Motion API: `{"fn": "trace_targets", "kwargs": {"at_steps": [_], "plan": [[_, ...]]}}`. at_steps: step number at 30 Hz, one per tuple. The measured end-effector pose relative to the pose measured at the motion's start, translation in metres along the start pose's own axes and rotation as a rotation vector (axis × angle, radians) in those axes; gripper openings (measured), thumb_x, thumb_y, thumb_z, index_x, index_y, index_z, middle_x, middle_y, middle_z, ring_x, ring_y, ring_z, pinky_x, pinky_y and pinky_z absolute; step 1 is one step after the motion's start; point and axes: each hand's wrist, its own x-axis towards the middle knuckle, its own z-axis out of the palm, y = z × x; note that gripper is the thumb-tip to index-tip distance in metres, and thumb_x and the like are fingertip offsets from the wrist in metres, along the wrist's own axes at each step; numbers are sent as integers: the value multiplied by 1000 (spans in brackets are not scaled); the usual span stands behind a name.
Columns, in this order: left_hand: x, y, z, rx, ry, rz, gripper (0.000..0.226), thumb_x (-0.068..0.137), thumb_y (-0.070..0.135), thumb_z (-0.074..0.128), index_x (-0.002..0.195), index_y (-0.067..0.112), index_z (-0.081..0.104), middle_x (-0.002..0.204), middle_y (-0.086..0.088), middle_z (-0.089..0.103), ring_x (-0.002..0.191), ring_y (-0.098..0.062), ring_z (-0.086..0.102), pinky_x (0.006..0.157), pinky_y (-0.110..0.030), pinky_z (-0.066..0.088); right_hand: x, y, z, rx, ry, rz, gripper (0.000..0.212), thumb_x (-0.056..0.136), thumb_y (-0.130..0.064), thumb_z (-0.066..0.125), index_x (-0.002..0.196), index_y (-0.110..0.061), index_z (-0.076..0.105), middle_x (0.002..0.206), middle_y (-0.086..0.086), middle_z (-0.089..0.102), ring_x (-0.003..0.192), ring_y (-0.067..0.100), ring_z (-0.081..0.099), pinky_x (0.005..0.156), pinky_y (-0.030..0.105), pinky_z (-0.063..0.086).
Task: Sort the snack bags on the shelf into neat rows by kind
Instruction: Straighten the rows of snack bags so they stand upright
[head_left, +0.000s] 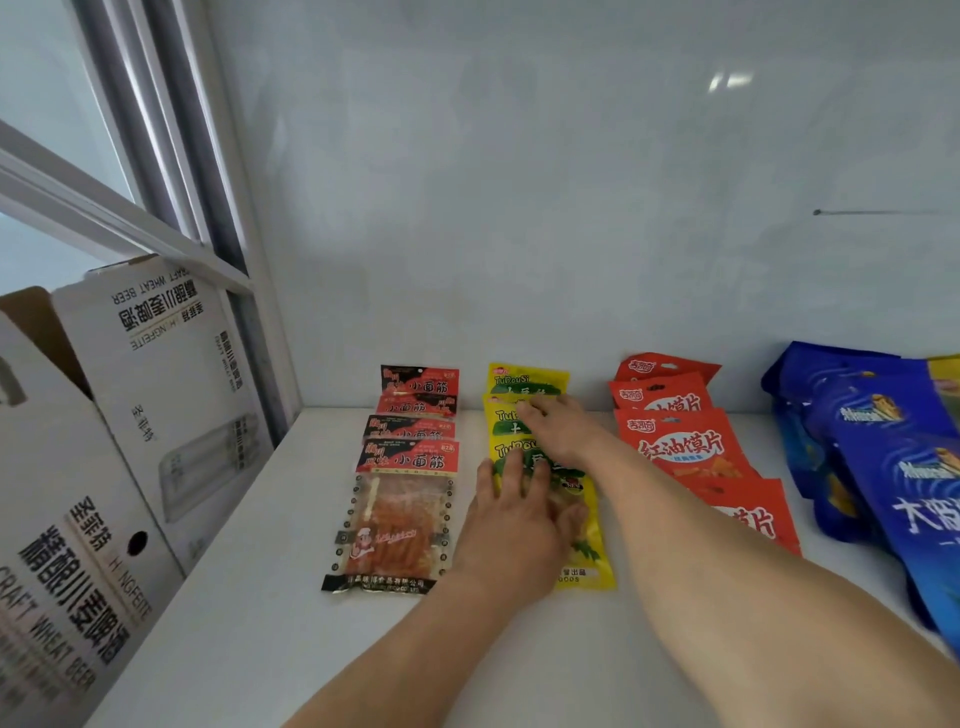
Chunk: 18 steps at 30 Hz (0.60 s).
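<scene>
Shelf (260, 597), white; beer carton (104, 441) at far left. Four rows run near to far, overlapped like shingles so every label shows: blue bags (883, 467) rightmost, orange-red bags (691, 452), yellow bags (527, 382), red-black bags (410, 457) leftmost. My left hand (519, 519) lies flat, fingers straight, pinning the near yellow bag. My right hand (558, 428), open, presses the one behind, squaring the row. Neither grips.

White beer cartons (104, 441) at left

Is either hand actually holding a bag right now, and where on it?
Neither. Both hands lie flat on the yellow bags: left hand on the front bag's middle, right hand farther back. Nothing is lifted.
</scene>
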Motion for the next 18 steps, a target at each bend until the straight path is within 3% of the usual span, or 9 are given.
{"fn": "trace_targets", "kwargs": {"at_steps": [5,11,18], "plan": [[3,-3,4,2,14,39,69,103,54,12,159,14,9,167,-9,10,154,-28,-8,124,-48,-5,6,9,10,-71,8,48,64,96,-66,25,151,-34,34,159,9,28,144,36,26,116,52,23],[3,-5,6,-40,-27,5,70,102,58,13,160,17,8,168,-6,7,154,-30,-6,124,-49,5,7,13,10,-64,1,68,66,93,-71,30,149,-37,36,157,7,33,143,35,28,115,53,24],[-1,-4,1,-78,45,-12,70,101,58,18,159,19,12,167,-7,10,153,-32,0,124,-48,8,-8,-2,-4,62,69,77,65,98,-58,38,151,-21,35,158,12,31,145,31,29,118,46,25]]}}
